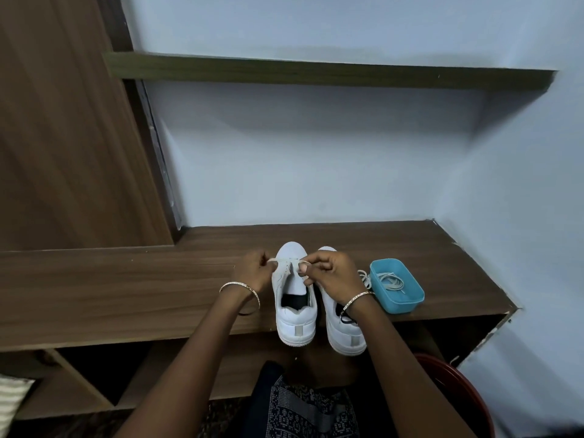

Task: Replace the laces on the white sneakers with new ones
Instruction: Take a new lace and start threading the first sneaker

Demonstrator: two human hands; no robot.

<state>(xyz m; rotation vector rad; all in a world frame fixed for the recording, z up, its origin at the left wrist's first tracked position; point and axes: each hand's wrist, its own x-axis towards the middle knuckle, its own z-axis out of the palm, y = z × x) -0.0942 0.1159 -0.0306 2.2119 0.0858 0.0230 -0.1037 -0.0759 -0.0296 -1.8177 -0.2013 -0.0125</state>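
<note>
Evidently we are at the lacing itself. Both white sneakers stand side by side on the tabletop (126,295), toes pointing away from us and heels at the near edge. Our work is on the left sneaker (295,324). A pale lace (286,260) crosses its far eyelets near the toe, while the tongue below that lies bare, with no lace over it.

Our left hand (252,270) sits at the left of the toe, its fingers (264,259) curled and pinching one end of the lace. Our right hand (331,273) is at the right, its fingers (311,263) curled round the other end, and it hides much of the right sneaker (346,336).

A blue tray (410,298) lies just right of the sneakers with a greyish coil of laces (392,282) inside it. Another white lace (365,278) trails on the tabletop between the tray and the right sneaker.

Whether the lace in hand is the new one going in or the old one coming out, we cannot tell for sure. We judge it the first crossing of a new lace. If so, the next move calls for evening the two ends, then feeding each tip through the next eyelet nearer to us — pulled flat and untwisted.
</note>
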